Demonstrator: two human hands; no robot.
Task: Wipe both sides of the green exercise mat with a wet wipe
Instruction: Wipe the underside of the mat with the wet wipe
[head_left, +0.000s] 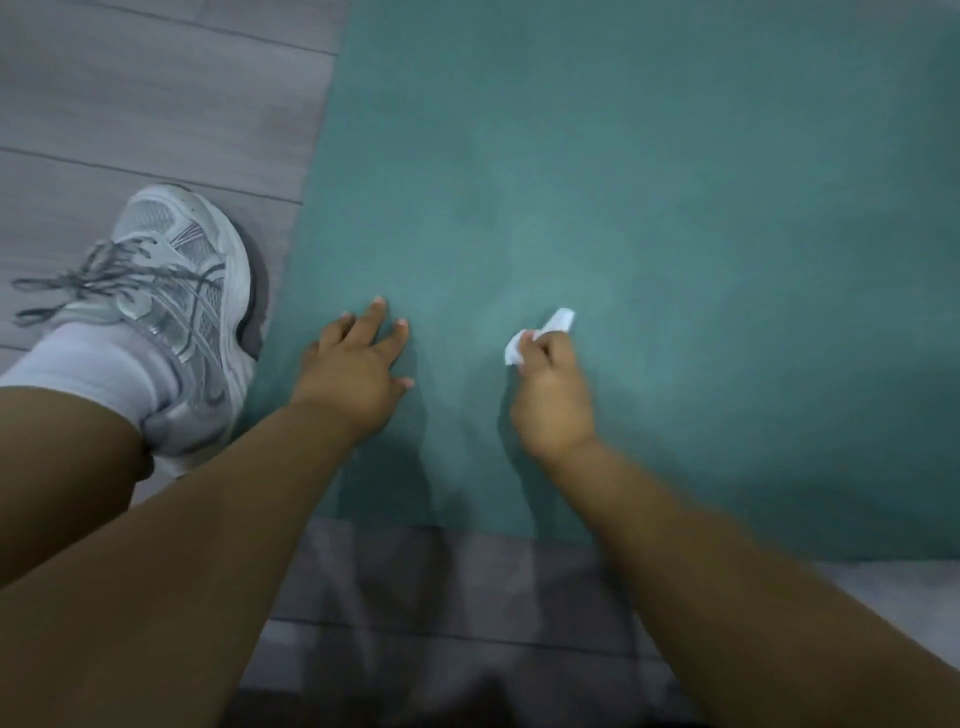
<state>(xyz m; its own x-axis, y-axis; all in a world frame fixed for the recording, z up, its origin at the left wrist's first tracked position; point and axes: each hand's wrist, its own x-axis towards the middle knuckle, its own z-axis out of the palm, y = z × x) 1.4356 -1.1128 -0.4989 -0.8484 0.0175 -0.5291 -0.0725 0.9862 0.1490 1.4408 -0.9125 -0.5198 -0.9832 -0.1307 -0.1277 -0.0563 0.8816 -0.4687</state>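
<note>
Grey plank flooring (156, 104) carries the flat green foam exercise mat (675, 208); curled right hand (553, 395) fingers pinch a crumpled white wet wipe (540, 338) for wiping near its close edge, while the left hand (358, 369) presses down with spread fingers, probably to steady the mat, beside a white-grey mesh sneaker (176, 291)

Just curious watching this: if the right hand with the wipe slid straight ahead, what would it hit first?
Probably nothing: ahead of the right hand and its wet wipe lies only bare green mat up to the picture's edge.
</note>
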